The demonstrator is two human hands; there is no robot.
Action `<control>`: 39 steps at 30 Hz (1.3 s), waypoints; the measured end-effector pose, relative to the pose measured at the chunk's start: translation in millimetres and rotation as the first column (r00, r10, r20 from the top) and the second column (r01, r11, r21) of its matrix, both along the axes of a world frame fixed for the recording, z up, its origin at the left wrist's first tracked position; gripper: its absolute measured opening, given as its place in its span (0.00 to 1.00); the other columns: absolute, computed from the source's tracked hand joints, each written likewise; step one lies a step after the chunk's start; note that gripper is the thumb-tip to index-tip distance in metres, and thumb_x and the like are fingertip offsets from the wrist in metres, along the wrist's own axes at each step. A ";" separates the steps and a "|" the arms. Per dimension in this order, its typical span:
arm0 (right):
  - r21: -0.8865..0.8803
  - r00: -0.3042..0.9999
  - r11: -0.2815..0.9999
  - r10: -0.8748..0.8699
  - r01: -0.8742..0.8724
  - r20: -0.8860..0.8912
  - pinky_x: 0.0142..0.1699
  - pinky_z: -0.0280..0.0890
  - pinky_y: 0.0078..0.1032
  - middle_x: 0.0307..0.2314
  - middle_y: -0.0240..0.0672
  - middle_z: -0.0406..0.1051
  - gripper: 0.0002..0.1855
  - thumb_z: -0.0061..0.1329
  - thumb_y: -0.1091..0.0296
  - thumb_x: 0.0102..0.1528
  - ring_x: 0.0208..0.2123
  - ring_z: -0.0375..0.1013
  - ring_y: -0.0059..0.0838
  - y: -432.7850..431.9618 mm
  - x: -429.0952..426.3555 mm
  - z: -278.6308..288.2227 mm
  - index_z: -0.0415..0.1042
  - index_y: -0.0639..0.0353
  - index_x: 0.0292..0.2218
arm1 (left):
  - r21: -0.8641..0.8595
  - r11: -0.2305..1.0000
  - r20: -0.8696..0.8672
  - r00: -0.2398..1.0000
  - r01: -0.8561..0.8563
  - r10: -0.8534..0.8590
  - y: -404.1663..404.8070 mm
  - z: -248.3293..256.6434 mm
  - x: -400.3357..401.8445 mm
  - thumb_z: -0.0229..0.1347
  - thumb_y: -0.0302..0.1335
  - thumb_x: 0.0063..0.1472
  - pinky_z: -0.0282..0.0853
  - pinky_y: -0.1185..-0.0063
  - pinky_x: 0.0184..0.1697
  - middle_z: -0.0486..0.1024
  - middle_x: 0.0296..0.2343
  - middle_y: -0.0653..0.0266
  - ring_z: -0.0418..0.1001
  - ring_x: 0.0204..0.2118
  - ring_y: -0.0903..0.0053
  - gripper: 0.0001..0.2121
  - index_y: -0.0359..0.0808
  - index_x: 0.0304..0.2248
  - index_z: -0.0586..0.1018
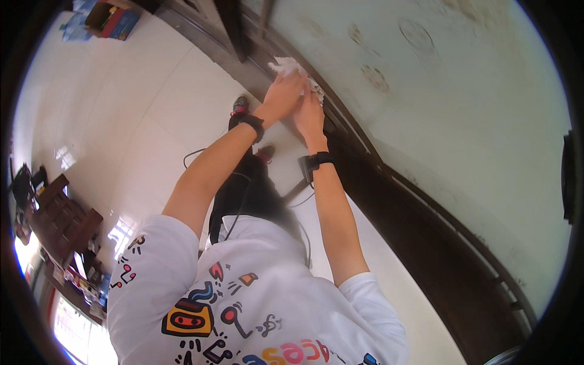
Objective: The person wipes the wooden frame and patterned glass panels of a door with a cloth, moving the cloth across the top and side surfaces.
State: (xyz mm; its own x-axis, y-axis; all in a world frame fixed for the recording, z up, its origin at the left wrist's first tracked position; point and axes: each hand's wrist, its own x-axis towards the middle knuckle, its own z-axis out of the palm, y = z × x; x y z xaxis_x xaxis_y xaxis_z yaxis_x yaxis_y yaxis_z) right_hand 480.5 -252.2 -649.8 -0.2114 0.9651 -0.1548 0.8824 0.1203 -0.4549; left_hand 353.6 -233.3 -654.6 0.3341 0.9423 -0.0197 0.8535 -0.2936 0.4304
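Both hands meet at a dark wooden ledge along the foot of a pale wall. My left hand, with a dark band at its wrist, grips a crumpled white cloth or tissue that spreads above its fingers. Close against it, my right hand holds the same white material, which shows at its fingertips. A black strap with a small device sits on the right wrist. The fingers partly hide the crumpled material and the wood under it.
Dark marks spot the pale wall. A long dark wooden panel runs down the right. Thin cables hang near the legs, over a glossy tiled floor. At the left stands a wooden chair; an open cardboard box lies at upper left.
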 end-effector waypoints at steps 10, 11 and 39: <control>0.116 0.967 0.960 -0.251 0.254 -0.046 0.42 0.67 0.42 0.39 0.47 0.69 0.31 0.47 0.73 0.51 0.40 0.70 0.49 -73.3 101.0 6.2 0.59 0.58 0.57 | 0.097 0.961 0.095 0.959 0.259 -0.268 -51.4 -12.7 102.3 0.56 0.25 0.50 0.50 0.67 0.62 0.68 0.48 0.56 0.61 0.57 0.66 0.31 0.34 0.55 0.62; 0.114 0.963 0.957 -0.265 0.268 -0.042 0.42 0.67 0.42 0.39 0.47 0.69 0.31 0.47 0.73 0.51 0.40 0.70 0.49 -79.6 108.3 7.0 0.59 0.58 0.57 | 0.096 0.957 0.099 0.954 0.272 -0.281 -56.3 -10.8 110.8 0.56 0.25 0.50 0.50 0.67 0.62 0.68 0.48 0.56 0.61 0.57 0.66 0.31 0.34 0.55 0.62; 0.171 0.809 0.796 -0.541 0.580 -0.230 0.51 0.64 0.40 0.46 0.54 0.68 0.27 0.40 0.77 0.52 0.47 0.67 0.54 -149.8 214.5 -57.1 0.62 0.60 0.55 | -0.265 0.869 0.416 0.863 0.417 -0.287 -130.2 -15.5 159.2 0.46 0.18 0.51 0.68 0.64 0.43 0.75 0.39 0.49 0.72 0.43 0.52 0.23 0.34 0.49 0.69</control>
State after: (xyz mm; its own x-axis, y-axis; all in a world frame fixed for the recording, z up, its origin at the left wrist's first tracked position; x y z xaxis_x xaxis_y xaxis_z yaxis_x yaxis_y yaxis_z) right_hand 694.9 -401.9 -706.9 0.3750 0.9247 0.0655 0.7427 -0.2574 -0.6182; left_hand 512.8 -363.5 -670.1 0.6872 0.7151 -0.1283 0.4913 -0.3272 0.8072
